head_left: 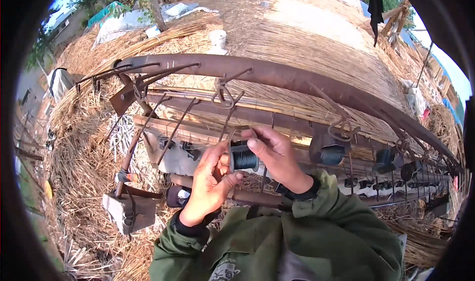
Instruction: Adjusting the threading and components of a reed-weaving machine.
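A spool (244, 160) wound with dark thread or wire sits in front of my body, pale flanges at its ends. My left hand (208, 182) is closed around its left end, with the thumb below. Over its upper right side, my right hand (277, 155) has the thumb and fingers pressed together; a thin strand seems to run there, too fine to make out. Both hands are above the rusty metal frame, whose thick curved pipe (292, 77) passes just beyond them. A wire hook (223, 97) hangs from this pipe.
More dark spools (332, 153) hang along the frame to the right, between thin metal rods (184, 125). A grey block (129, 212) is strapped at the lower left. Reed stalks (316, 43) cover the ground beyond, near a white bucket (217, 39). Dark cloth (376, 6) hangs at upper right.
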`<state>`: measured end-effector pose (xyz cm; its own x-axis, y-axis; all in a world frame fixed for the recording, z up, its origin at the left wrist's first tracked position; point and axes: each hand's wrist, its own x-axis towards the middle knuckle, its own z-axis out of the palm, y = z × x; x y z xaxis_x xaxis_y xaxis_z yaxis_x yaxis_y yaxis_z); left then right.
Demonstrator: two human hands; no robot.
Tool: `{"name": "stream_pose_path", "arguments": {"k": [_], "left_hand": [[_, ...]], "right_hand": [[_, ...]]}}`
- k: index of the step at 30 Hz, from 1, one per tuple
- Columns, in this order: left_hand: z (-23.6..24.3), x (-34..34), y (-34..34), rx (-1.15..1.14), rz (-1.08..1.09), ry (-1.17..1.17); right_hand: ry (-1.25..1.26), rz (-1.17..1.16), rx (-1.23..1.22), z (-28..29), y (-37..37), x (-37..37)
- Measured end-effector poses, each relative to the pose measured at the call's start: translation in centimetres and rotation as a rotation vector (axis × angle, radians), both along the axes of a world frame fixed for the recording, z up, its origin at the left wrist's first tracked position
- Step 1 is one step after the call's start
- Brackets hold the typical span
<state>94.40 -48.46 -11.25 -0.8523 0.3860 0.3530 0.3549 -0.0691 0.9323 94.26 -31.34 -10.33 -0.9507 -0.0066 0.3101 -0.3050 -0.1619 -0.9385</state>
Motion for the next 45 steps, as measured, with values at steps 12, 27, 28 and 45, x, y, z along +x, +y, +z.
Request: {"name": "stream_pose_path", "arguments": {"k": [12,27,28,45], "left_hand": [[1.6,-2.9,-1.6,0.371,-0.277,-0.171],[2.2,-6.0,-2.2,0.364,-0.593,-0.338],[2.3,-5.7,-2.0,0.379,-0.615,-0.363],[-15.7,11.8,-11.6,-0.443,0.082,-0.621]], "right_hand": [[-0.059,0.138,-0.228,3.6,-1.5,-0.4],[-0.22,0.228,-0.676,3.3,-1.6,1.2],[-0.183,0.203,-0.643,3.1,-1.7,1.7],[0.267,0.158,1.508,-11.8,-0.2,3.9]]}}
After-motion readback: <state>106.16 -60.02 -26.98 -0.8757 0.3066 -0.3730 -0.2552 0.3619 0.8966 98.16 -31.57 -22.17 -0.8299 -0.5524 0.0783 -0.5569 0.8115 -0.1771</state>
